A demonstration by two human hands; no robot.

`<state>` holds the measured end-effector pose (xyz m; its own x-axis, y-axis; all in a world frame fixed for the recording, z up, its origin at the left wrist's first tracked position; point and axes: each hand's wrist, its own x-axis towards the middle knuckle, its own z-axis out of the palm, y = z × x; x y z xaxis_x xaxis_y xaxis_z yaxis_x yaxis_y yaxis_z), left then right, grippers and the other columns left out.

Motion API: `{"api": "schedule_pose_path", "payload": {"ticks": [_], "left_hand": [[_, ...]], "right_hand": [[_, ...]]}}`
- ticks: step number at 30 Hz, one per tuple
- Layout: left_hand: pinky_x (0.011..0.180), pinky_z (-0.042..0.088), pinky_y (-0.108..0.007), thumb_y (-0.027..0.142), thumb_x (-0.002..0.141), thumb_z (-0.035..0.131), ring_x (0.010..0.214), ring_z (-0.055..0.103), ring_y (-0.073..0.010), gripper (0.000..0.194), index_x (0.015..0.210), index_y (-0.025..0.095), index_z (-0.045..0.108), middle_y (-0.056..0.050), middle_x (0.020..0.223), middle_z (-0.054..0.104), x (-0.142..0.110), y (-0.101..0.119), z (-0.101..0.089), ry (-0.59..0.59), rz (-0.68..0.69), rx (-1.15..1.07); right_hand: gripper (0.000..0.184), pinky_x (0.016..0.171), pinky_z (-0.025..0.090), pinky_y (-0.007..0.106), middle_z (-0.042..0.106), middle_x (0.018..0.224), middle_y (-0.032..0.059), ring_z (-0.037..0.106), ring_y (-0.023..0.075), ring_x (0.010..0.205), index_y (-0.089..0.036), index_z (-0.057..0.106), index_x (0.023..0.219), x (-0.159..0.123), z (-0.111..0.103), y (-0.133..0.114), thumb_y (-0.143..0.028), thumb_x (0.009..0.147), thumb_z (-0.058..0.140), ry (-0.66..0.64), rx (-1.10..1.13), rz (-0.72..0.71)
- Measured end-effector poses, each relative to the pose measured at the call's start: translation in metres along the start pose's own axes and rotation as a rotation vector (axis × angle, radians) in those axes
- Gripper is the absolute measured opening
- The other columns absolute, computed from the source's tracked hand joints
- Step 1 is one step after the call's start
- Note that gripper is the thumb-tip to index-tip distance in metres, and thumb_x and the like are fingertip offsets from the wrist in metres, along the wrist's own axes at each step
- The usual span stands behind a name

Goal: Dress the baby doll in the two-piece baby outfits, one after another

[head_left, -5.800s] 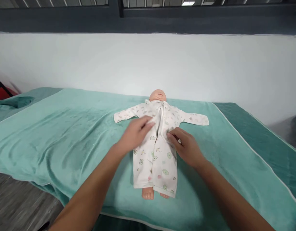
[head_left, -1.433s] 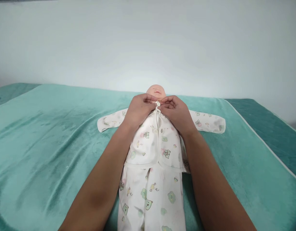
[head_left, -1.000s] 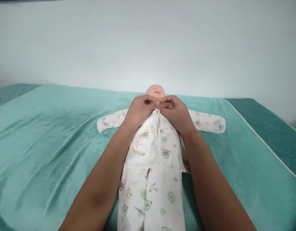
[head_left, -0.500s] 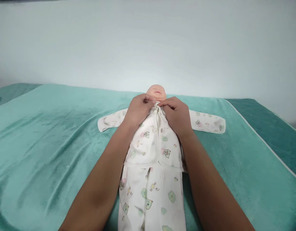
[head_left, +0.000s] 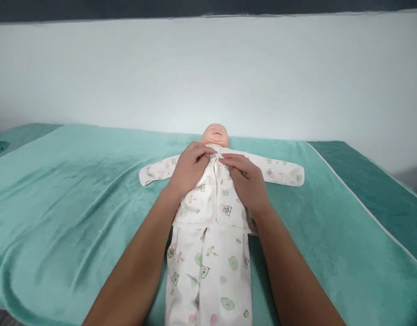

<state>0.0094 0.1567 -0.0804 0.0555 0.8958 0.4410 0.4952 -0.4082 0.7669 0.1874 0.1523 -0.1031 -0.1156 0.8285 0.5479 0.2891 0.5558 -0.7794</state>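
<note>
A baby doll (head_left: pixel 215 135) lies on its back, dressed in a white baby jacket (head_left: pixel 204 210) printed with green and pink animals. Matching baby trousers (head_left: pixel 215 276) cover its legs, and both sleeves stretch out sideways. At the top of the jacket's front opening, just below the doll's neck, my left hand (head_left: pixel 192 166) has its fingers closed on the left edge. Opposite it, my right hand (head_left: pixel 245 179) is closed on the right edge, fingertips almost touching those of the left. A fastener between the fingertips is too small to make out.
Beneath the doll spreads a rumpled turquoise blanket (head_left: pixel 93 199). A darker green cover (head_left: pixel 367 176) shows past its light-edged border at the right. Behind the doll's head rises a pale wall (head_left: pixel 208 72) with a dark band (head_left: pixel 208 9) along the top.
My hands have moved slightly down from the collar, and the fingers now lie flatter on the jacket front. The neck edge is no longer lifted. The view has tilted up a little.
</note>
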Motion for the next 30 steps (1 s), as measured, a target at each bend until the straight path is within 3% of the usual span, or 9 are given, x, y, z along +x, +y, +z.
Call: {"api": "schedule_pose_path", "payload": {"ticks": [7,12,17,25,30], "left_hand": [[0.117,0.035,-0.043,0.013,0.094,0.038,0.135,0.046,-0.0241,0.045,0.120,0.028,0.071,-0.005,0.145,0.053,-0.001,-0.004,-0.001,-0.096,0.104,0.238],[0.116,0.036,-0.049,0.019,0.096,0.039,0.134,0.047,-0.0280,0.044,0.131,0.025,0.065,-0.007,0.147,0.053,0.001,-0.010,0.001,-0.077,0.084,0.378],[0.116,0.038,-0.048,0.020,0.097,0.037,0.134,0.049,-0.0260,0.046,0.134,0.029,0.062,-0.006,0.147,0.052,0.001,-0.010,0.001,-0.073,0.074,0.376],[0.118,0.035,-0.048,0.019,0.095,0.036,0.137,0.047,-0.0259,0.048,0.132,0.030,0.065,-0.003,0.148,0.053,0.000,-0.009,0.002,-0.098,0.050,0.375],[0.118,0.035,-0.047,0.021,0.097,0.036,0.136,0.047,-0.0254,0.046,0.133,0.028,0.064,-0.004,0.147,0.054,0.001,-0.011,0.003,-0.090,0.022,0.331]], "right_hand": [[0.026,0.108,0.046,0.043,0.071,0.122,0.0032,0.062,0.0212,0.120,-0.028,0.073,0.106,0.000,0.003,-0.003,-0.021,0.091,0.053,0.013,0.010,0.000],[0.031,0.113,0.039,0.046,0.066,0.135,0.0030,0.054,0.0231,0.130,-0.028,0.067,0.122,0.005,0.003,-0.007,-0.029,0.096,0.050,-0.072,-0.101,0.005],[0.034,0.114,0.036,0.046,0.064,0.138,0.0030,0.051,0.0236,0.132,-0.027,0.064,0.127,0.009,0.002,-0.009,-0.031,0.099,0.045,-0.145,-0.196,-0.020],[0.027,0.111,0.038,0.045,0.068,0.127,0.0062,0.056,0.0247,0.123,-0.024,0.067,0.113,0.013,0.003,-0.008,-0.030,0.099,0.045,-0.122,-0.274,-0.019],[0.030,0.111,0.037,0.046,0.066,0.131,0.0063,0.053,0.0264,0.125,-0.025,0.071,0.115,0.016,0.005,-0.008,-0.032,0.099,0.046,-0.125,-0.315,0.029]]}}
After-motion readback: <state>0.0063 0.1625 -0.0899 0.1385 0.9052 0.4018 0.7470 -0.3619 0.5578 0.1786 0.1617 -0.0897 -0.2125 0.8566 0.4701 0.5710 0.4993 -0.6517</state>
